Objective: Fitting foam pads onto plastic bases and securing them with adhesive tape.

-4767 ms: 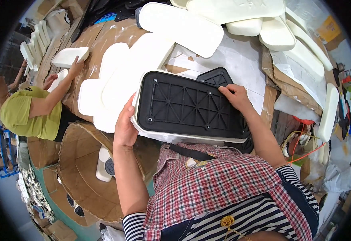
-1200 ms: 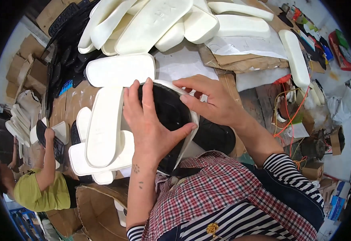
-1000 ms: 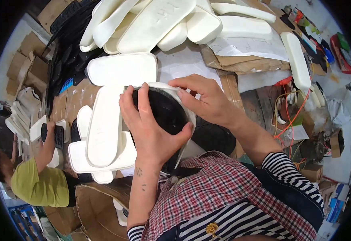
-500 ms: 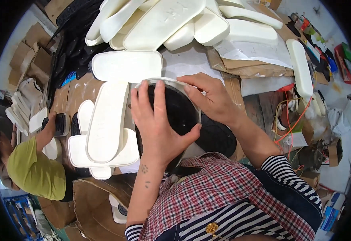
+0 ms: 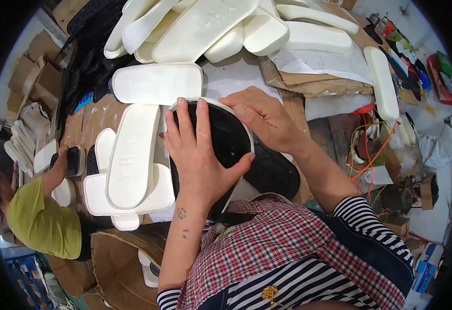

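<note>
- Worktable [image 5: 94,119], from upper left to centre: it is crowded, so a swing of either elbow could knock pieces loose.
- Pile of white pads [image 5: 205,31], top centre: the pads lean on each other at odd angles, and a bump could make them slide.
- Open carton [image 5: 115,274], lower left: it stands just beside the near table edge, so a piece slipping from there might drop into it.
- Stacked white pads [image 5: 133,155], left of centre: they lie crosswise, 1 over another, and a nudge from the left hand's side could topple the top pad.
- White-rimmed black piece [image 5: 228,133], centre: the rim could sit unevenly around the black part if the pressure falls on 1 side only.
- Loose black panel [image 5: 273,174], right of centre: the right forearm is near and might push it.
- Left hand [image 5: 197,160]: fingers spread wide over the piece, thumb on its right edge; a slip would let it tilt.
- Right hand [image 5: 270,121]: fingertips and thumb drawn close at the upper-right rim; too hard a pinch could crease it.
</note>
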Demonstrator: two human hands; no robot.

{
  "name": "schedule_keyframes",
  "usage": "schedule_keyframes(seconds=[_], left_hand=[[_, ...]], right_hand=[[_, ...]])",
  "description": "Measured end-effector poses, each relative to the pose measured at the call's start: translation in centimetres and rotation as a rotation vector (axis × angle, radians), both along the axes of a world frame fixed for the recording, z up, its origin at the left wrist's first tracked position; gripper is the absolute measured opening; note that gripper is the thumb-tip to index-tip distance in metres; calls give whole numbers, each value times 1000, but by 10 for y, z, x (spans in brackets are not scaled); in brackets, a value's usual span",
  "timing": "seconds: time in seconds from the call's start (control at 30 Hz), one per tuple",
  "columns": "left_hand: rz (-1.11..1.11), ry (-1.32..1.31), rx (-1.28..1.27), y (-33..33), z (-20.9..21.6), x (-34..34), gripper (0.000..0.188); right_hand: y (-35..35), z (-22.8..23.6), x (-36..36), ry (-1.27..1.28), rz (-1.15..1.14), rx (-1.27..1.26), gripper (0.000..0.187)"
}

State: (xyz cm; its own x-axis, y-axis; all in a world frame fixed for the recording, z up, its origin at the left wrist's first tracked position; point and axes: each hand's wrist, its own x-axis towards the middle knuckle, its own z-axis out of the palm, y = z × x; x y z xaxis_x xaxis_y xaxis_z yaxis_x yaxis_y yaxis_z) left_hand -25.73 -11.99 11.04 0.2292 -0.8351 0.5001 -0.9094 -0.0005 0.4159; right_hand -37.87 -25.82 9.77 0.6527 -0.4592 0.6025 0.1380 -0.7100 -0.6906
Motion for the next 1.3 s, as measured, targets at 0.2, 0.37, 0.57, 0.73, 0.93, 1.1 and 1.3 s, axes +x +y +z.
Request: schedule_keyframes(seconds=[0.2, 0.37, 0.57, 0.73, 0.93, 1.1, 1.3], left_hand=[[-115, 433, -65, 16, -1, 31, 96], [-54, 837, 150, 37, -27, 93, 91], [-264, 1250, 217, 38, -50, 87, 79], [-210, 1248, 178, 46, -53, 82, 73], [-146, 1127, 59, 76, -53, 71, 70], [325, 1193, -239, 170, -55, 87, 68], [515, 1391, -1322, 386, -53, 125, 67]], right_hand=[[3, -24, -7, 63, 305, 520, 54], [1, -35, -7, 45, 487, 831, 74], [11, -51, 14, 112, 567, 809, 70], [22, -41, 27, 202, 351, 747, 48], [25, -44, 34, 219, 422, 795, 56], [-2, -57, 54, -26, 695, 1043, 62], [-67, -148, 72, 324, -80, 1074, 58]])
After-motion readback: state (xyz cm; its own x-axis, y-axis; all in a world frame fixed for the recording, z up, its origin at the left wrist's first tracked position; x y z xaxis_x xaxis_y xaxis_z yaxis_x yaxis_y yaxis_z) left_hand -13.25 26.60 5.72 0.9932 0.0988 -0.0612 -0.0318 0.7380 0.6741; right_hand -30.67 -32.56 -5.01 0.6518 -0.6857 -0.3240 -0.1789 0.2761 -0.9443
